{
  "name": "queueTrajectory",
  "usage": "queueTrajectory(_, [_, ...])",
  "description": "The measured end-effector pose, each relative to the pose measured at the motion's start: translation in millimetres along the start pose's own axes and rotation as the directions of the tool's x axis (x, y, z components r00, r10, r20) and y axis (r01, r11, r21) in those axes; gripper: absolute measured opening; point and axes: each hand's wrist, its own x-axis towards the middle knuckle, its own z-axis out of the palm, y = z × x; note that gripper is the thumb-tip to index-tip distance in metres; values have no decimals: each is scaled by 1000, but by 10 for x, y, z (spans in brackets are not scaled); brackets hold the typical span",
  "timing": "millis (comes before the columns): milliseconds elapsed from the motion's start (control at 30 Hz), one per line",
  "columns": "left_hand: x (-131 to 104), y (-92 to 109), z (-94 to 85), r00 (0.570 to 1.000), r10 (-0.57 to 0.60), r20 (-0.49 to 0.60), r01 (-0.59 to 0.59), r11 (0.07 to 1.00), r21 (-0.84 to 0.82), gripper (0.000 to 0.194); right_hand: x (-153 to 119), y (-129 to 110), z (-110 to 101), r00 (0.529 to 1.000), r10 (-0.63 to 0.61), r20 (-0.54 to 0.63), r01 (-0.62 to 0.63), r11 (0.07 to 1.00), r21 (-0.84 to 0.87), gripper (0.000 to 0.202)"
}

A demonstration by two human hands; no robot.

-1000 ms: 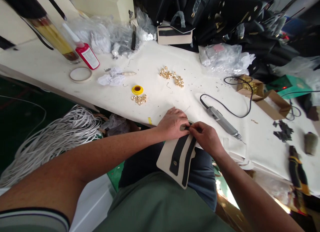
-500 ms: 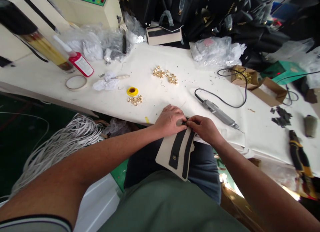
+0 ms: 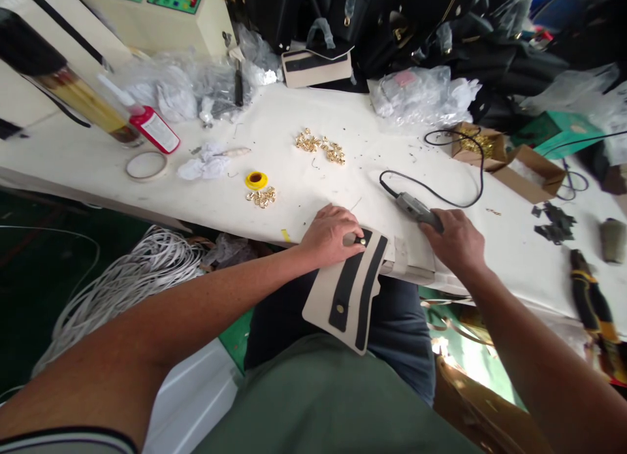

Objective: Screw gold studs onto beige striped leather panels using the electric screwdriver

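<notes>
My left hand [image 3: 333, 237] pinches the upper end of a beige panel [image 3: 321, 300] with black strips, its thumb beside a small gold stud [image 3: 363, 241]. The panel hangs over the table's front edge above my lap. Another round gold fitting [image 3: 339, 308] sits near the lower end of its middle strip. On the right, my right hand [image 3: 458, 242] is closed around the front part of a grey corded electric screwdriver [image 3: 414, 206], which lies on the table. Its tip is hidden by the hand.
Gold hardware pieces [image 3: 334, 153] lie mid-table, others beside a yellow ring [image 3: 257, 179]. Further left are a tape roll [image 3: 146, 165] and a red bottle [image 3: 155, 130]. Small cardboard boxes [image 3: 531, 173] and yellow-black pliers [image 3: 588, 291] are at right. Black bags crowd the back.
My right hand has left the panel's upper end, moved right and taken hold of the electric screwdriver. The gold stud by my left thumb now shows. My left hand stays on the panel.
</notes>
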Motion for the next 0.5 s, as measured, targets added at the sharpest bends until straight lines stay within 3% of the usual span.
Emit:
queueTrajectory(100, [-1, 4, 8, 1000, 4, -9, -4, 1000, -8, 18, -19, -78, -56, 998, 69, 9, -68, 942, 328, 44])
queueTrajectory(133, [-1, 6, 11, 1000, 6, -8, -6, 1000, -10, 17, -34, -155, -97, 995, 98, 33, -101, 857, 505, 44])
queueTrajectory(233, [1, 8, 20, 1000, -4, -3, 4, 1000, -10, 16, -93, -510, -238, 990, 94, 107, -137, 431, 892, 44])
queueTrajectory(267, [2, 7, 22, 1000, -10, -3, 10, 1000, -8, 16, -114, -653, -277, 991, 87, 105, -127, 316, 940, 44])
queueTrajectory(333, [4, 7, 23, 1000, -17, 3, 17, 1000, -4, 16, -153, -942, -325, 991, 116, 59, -79, 175, 981, 40])
queueTrajectory(500, [6, 22, -2, 1000, -12, 1, 12, 1000, -10, 17, -219, -1460, -278, 977, 165, -135, 128, 50, 990, 37])
